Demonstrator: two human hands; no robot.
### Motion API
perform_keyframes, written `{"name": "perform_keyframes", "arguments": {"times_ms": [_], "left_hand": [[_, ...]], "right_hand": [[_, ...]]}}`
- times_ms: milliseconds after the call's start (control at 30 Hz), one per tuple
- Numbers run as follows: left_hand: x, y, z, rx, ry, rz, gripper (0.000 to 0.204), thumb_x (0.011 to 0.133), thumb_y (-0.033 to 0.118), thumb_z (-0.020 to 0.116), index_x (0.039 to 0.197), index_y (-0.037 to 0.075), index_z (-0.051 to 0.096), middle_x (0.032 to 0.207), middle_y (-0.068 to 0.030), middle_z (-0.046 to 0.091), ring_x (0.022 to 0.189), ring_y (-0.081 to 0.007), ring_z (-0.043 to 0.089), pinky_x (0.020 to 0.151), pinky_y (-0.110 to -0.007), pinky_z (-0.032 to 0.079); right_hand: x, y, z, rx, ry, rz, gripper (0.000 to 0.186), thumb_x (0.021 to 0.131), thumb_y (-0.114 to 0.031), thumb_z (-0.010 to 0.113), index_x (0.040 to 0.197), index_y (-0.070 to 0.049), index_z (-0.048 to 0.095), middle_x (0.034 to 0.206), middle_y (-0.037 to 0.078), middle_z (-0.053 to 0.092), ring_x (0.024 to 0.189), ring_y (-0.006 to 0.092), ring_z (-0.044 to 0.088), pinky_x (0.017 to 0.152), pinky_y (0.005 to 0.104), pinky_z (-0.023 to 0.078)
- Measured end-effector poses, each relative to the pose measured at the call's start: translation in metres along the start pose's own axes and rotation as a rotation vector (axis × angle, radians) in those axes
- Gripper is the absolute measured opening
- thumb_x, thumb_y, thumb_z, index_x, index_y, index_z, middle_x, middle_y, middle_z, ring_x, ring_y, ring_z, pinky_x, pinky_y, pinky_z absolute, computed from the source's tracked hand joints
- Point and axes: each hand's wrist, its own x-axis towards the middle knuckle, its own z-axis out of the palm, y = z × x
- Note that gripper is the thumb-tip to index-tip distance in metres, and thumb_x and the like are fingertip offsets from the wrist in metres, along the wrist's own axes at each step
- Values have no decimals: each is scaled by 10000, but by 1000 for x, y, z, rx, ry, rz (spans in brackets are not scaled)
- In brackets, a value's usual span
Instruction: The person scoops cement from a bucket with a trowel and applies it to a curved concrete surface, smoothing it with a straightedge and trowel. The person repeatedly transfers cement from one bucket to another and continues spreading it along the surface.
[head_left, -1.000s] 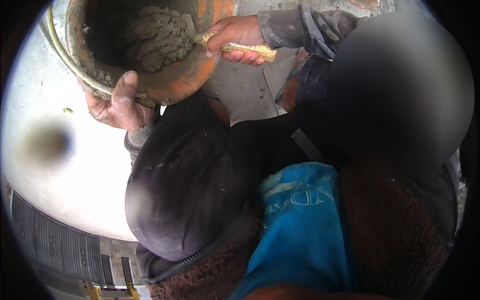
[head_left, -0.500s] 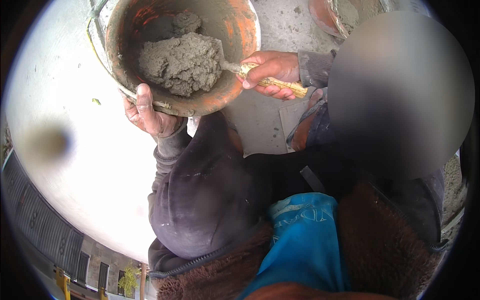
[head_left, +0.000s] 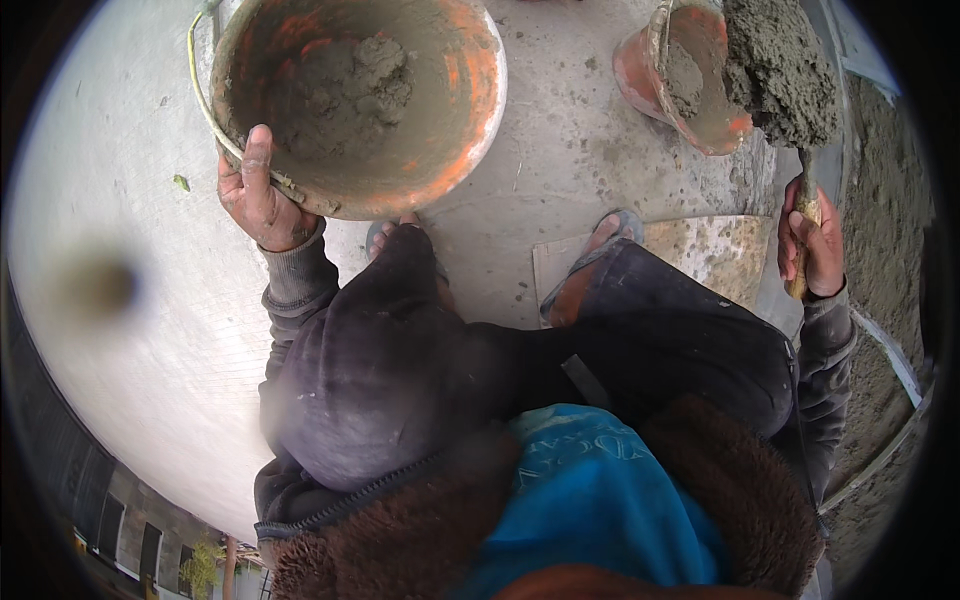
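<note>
Nearest, your clothing: one blue shirt [head_left: 590,500], one jacket with brown fleece lining [head_left: 390,520], one pair of dark trousers [head_left: 370,370], pale-smudged at the left knee. Feet, two, set apart, the right one in a grey sandal [head_left: 630,224].

Hands, two. Your left hand [head_left: 265,205]: grip clamped on the rim of one large orange bucket [head_left: 455,125], thumb over the edge, fingers outside. Your right hand [head_left: 820,245]: grip wrapped firmly round the wooden handle of one trowel [head_left: 807,200], out to your right; a heap of grey mortar [head_left: 785,70] covers its blade.

Buckets, two, orange, mortar-smeared. The large one is ahead of you to the left, mouth toward you, a lump of mortar inside, one pale yellowish handle [head_left: 194,60] along its left side. The small orange bucket [head_left: 638,82] is ahead to the right, well apart from the first, some mortar within; the trowel's load overlaps its right side in your view, contact uncertain.

Surface: grey concrete floor [head_left: 555,130], splash-spotted; one stained board [head_left: 705,250] beside your right foot; one green scrap [head_left: 181,182] on the pale ground at left.

Farthest, lower left: one building front [head_left: 150,510] with dark openings; one green bush [head_left: 203,570].
</note>
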Motion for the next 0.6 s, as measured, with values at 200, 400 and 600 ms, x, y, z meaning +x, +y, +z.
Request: {"name": "perform_keyframes", "arguments": {"times_ms": [200, 400, 600], "left_hand": [[6, -5, -15, 76, -3, -61, 345, 913, 53, 521, 1227, -82, 569, 1130, -177, 675, 1007, -238, 683, 900, -363, 563], [0, 1, -10, 89, -11, -29, 387, 868, 16, 504, 1236, -91, 564, 1122, -185, 680, 1000, -246, 691, 916, -381, 565], [0, 22, 18, 224, -52, 54, 451, 833, -8, 504, 1266, -121, 560, 1155, -182, 681, 1025, -241, 686, 949, -356, 542]], "right_hand": [[46, 76, -18, -1206, 361, -300, 427, 973, -246, 643, 1307, -6, 529, 809, 246, 648, 688, 421, 644, 648, 456, 511], [55, -14, 86, -747, -247, -550, 509, 995, -170, 641, 1435, -3, 447, 870, 120, 660, 686, 207, 651, 668, 308, 508], [166, -103, 230, -407, -795, 319, 578, 961, -199, 630, 1487, -91, 417, 829, 40, 618, 508, 112, 594, 455, 282, 519]]}}
